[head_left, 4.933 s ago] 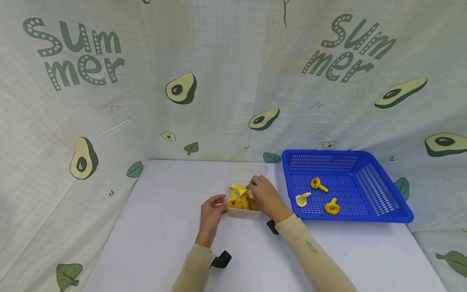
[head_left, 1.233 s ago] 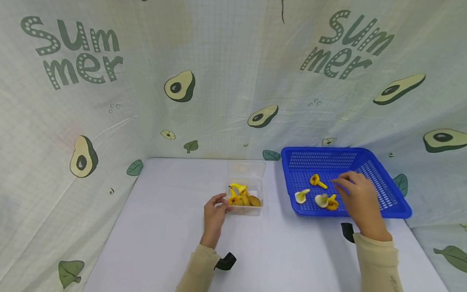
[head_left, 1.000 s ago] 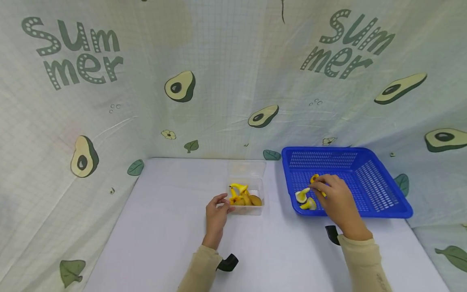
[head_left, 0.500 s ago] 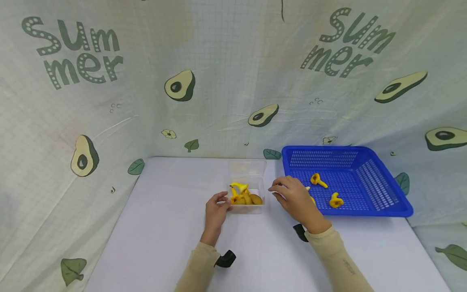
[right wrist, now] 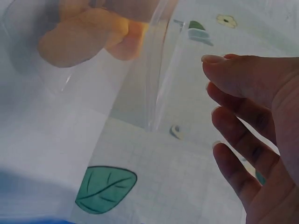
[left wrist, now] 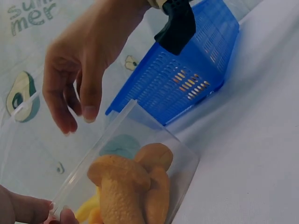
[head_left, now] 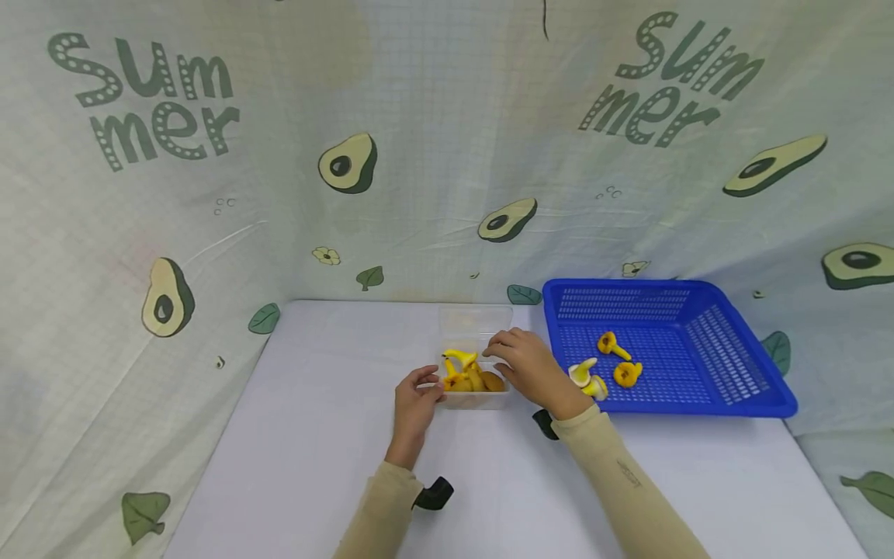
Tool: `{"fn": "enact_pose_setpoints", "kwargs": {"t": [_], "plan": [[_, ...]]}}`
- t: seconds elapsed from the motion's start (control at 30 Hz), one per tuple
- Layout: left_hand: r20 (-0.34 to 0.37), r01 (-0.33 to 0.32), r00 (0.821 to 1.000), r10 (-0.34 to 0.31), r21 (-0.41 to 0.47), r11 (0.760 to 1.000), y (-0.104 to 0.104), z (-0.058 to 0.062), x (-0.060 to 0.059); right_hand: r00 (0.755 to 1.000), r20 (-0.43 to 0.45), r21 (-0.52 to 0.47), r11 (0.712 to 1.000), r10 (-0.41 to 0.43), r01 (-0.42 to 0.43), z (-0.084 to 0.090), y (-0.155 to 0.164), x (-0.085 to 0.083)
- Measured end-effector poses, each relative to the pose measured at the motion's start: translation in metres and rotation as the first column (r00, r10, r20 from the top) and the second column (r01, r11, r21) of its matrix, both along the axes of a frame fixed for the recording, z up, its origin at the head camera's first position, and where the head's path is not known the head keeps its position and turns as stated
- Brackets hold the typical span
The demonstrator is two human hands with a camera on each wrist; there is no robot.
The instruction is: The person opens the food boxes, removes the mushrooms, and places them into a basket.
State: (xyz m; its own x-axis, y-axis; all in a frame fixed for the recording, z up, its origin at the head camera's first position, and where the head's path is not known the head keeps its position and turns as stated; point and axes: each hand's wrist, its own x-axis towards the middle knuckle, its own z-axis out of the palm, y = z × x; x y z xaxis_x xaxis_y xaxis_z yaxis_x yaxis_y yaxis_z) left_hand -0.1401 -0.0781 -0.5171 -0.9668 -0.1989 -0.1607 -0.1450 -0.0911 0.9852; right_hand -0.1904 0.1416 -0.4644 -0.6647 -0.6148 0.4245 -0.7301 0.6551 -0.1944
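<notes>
My left hand [head_left: 414,407] pinches the left front corner of a clear plastic box [head_left: 475,401]; in the left wrist view its fingertips are on the rim. Inside lie tan mushrooms [left wrist: 119,196] and yellow mushrooms [head_left: 461,358], which look like models. Over the box's right side hovers my right hand [head_left: 532,371], fingers loosely bent. The right wrist view shows this right hand [right wrist: 261,107] with nothing between thumb and fingers, apart from the box wall. The raised clear lid [head_left: 475,318] stands behind the box.
To the right stands a blue perforated basket [head_left: 733,407]. Several yellow and whitish mushrooms [head_left: 627,374] lie spread over its left half. White cloth covers the table [head_left: 314,435]; a printed curtain [head_left: 419,93] hangs behind.
My right hand has gone from over the basket leftward to the box. In the basket one yellow mushroom has shifted left within the last half second. My left hand has stayed at the box.
</notes>
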Motion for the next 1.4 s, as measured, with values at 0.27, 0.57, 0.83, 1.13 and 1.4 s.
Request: {"fn": "enact_pose_setpoints", "kwargs": {"t": [0.27, 0.57, 0.83, 1.13, 1.4], "plan": [[0.000, -0.007, 1.000, 0.007, -0.003, 1.000, 0.000, -0.001, -0.002, 0.998, 0.055, 0.036, 0.999, -0.027, 0.025, -0.008, -0.018, -0.014], [0.020, -0.009, 1.000, 0.009, -0.016, 1.000, 0.002, -0.004, -0.003, 0.991, 0.115, 0.123, 0.991, -0.064, 0.050, -0.011, -0.029, -0.022], [0.033, -0.016, 0.999, 0.018, -0.042, 0.999, 0.004, 0.000, -0.002, 0.993, 0.101, 0.195, 0.980, -0.058, 0.038, -0.014, -0.036, -0.030], [0.008, -0.017, 1.000, 0.017, -0.026, 1.000, 0.005, 0.026, 0.010, 0.998, 0.059, 0.313, 0.950, -0.013, -0.007, -0.020, -0.048, -0.034], [0.021, -0.019, 1.000, 0.019, -0.032, 0.999, 0.001, -0.006, -0.004, 0.999, 0.004, 0.435, 0.900, -0.034, 0.029, -0.026, -0.053, -0.037]]}}
